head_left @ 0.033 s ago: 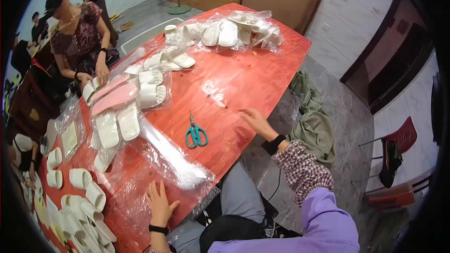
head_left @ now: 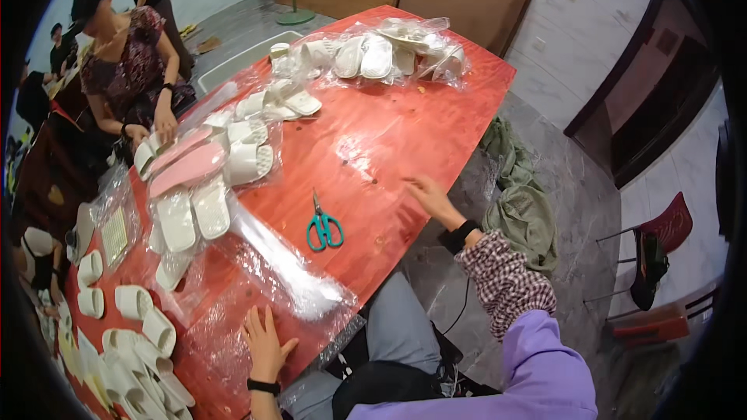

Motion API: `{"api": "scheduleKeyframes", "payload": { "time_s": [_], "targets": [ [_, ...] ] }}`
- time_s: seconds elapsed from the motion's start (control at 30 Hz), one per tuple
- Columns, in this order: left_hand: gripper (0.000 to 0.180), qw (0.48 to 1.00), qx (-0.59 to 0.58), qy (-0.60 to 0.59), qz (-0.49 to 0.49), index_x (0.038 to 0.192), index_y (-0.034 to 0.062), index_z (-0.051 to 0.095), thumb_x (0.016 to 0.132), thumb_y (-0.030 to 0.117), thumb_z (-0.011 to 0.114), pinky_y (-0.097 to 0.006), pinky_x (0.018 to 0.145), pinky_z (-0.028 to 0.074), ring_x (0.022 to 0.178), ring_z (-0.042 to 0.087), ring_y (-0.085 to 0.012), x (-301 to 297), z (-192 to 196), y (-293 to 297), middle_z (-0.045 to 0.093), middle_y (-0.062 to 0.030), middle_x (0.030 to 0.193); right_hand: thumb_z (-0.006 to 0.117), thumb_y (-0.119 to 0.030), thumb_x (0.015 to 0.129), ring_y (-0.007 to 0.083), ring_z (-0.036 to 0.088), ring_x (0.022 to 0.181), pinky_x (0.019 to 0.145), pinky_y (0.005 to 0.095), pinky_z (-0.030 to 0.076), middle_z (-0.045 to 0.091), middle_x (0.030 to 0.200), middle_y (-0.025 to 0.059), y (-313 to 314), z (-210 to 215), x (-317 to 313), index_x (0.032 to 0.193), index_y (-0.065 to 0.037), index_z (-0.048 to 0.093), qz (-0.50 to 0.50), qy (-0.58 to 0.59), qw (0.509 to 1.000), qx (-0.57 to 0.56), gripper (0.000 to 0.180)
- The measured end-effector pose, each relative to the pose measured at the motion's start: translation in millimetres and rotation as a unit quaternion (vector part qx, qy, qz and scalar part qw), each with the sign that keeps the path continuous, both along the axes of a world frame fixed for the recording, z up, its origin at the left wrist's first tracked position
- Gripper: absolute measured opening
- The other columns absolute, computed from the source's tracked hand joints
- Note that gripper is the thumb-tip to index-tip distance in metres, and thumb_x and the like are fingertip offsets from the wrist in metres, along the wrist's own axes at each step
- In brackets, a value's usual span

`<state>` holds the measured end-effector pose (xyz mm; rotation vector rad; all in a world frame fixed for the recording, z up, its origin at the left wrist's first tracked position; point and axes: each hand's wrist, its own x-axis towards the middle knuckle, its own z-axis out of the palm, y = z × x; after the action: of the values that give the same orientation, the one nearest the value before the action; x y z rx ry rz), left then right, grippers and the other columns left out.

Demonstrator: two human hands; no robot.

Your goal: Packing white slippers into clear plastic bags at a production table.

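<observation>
My left hand (head_left: 264,348) lies flat with fingers spread on clear plastic bags (head_left: 233,315) at the near edge of the red table (head_left: 405,132). My right hand (head_left: 429,196) hovers over or rests on the right edge of the table, fingers stretched out and nothing in them. Between my hands, farther in, lie scissors (head_left: 324,232) with teal handles, their blades pointing away from me. Left of the scissors are white slippers (head_left: 177,219) in clear bags, and a pair of pink insoles or slippers (head_left: 191,169) lies just beyond.
More bagged white slippers (head_left: 377,57) are heaped at the far end. Loose white slippers (head_left: 136,358) pile up at the near left. Across the table a person (head_left: 128,70) handles white slippers. A green cloth bundle (head_left: 520,218) lies on the floor to the right, near a dark red chair (head_left: 668,222).
My right hand has shifted very slightly to the right. The person across the table has lowered their head a little. My left hand stays in place.
</observation>
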<state>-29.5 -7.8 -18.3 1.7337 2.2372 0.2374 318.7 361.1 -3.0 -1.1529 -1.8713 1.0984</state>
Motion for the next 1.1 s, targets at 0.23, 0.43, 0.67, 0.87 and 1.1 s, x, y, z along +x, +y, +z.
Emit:
{"api": "scheduleKeyframes", "payload": {
  "time_s": [0.23,0.43,0.67,0.87,1.1],
  "targets": [
    [0.105,0.998,-0.062,-0.007,0.002,0.145,0.0017,0.028,0.065,0.049,0.079,-0.068,0.107,0.007,0.138,0.017,-0.0465,-5.1,-3.4,-0.6,0.019,-0.0295,0.147,0.058,-0.012,0.085,0.0323,0.058,0.099,0.089,0.0404,0.047,0.059,0.111,0.0209,152.8,-23.9,20.4,0.122,-0.001,0.058,-0.133,-0.153,0.963,0.178,0.039],
    [0.094,0.99,-0.137,0.029,-0.011,0.146,-0.0001,0.023,0.077,0.041,0.072,-0.065,0.11,0.01,0.139,0.014,-0.0483,9.0,32.8,14.5,0.016,-0.0293,0.151,0.063,-0.013,0.079,0.0448,0.043,0.12,0.103,0.0479,0.037,0.043,0.133,0.0283,289.7,-38.4,-25.1,0.14,-0.005,0.038,-0.16,-0.193,0.944,0.216,0.066],
    [0.097,0.977,-0.211,-0.032,0.02,0.143,-0.005,0.024,0.072,0.035,0.077,-0.067,0.109,0.002,0.139,0.008,-0.0507,5.1,28.5,23.1,0.012,-0.0348,0.148,0.073,-0.024,0.071,0.0485,0.034,0.13,0.107,0.0494,0.033,0.021,0.151,0.0256,398.2,-53.1,-46.2,0.15,-0.013,0.021,-0.208,-0.291,0.917,0.177,0.095],
    [0.099,0.962,-0.27,-0.031,0.023,0.135,-0.0101,0.03,0.064,0.036,0.082,-0.07,0.107,-0.003,0.139,0.003,-0.0537,-5.8,4.7,8.4,0.011,-0.0424,0.144,0.055,-0.008,0.083,0.0418,0.055,0.101,0.084,0.0478,0.048,0.06,0.111,0.0136,433.1,-66.1,-58.7,0.11,-0.013,0.064,-0.239,-0.343,0.843,0.339,0.029],
    [0.094,0.968,-0.244,-0.059,0.032,0.136,-0.0127,0.029,0.071,0.035,0.076,-0.069,0.107,-0.005,0.139,0.001,-0.0534,0.3,16.2,22.0,0.01,-0.0415,0.146,0.046,0.007,0.075,0.0396,0.056,0.09,0.08,0.0429,0.045,0.061,0.094,0.0239,348.7,-55.4,-104.5,0.092,0.003,0.061,0.009,-0.128,0.964,0.234,0.023]
  ]
}}
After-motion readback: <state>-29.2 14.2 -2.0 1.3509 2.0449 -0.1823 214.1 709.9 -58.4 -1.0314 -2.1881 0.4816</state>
